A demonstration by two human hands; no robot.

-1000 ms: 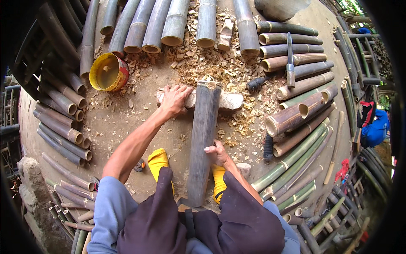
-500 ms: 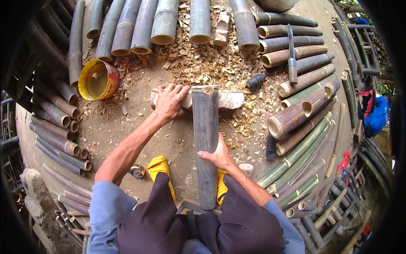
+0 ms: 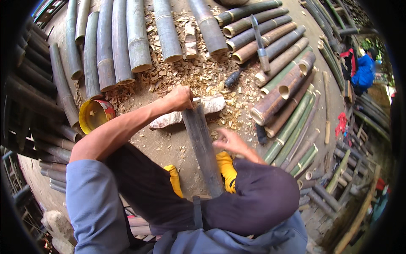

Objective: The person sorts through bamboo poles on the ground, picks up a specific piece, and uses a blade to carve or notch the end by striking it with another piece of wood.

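Note:
A dark grey bamboo tube [image 3: 203,146] slants from between my feet up to a rough, pale wood block [image 3: 170,120] on the ground, its far end resting against the block. My left hand [image 3: 180,98] is closed at that far end of the tube; its fingertips are hidden behind the knuckles. Beside the tube's right side, my right hand [image 3: 230,140] is open with thumb and fingers apart, seemingly just off the surface. The tube's near end lies between my yellow-covered feet [image 3: 226,169].
Pale shavings [image 3: 169,78] cover the ground beyond the block. A yellow-and-red bucket [image 3: 86,118] stands at left. Bamboo tubes [image 3: 137,38] lie in rows around me. A long-bladed knife [image 3: 259,42] rests on the right-hand row, with a notched tube [image 3: 270,103] nearer.
My left hand has moved from the wood block onto the tube's far end. My right hand has loosened from the tube's side. The tube now tilts, and the view has turned.

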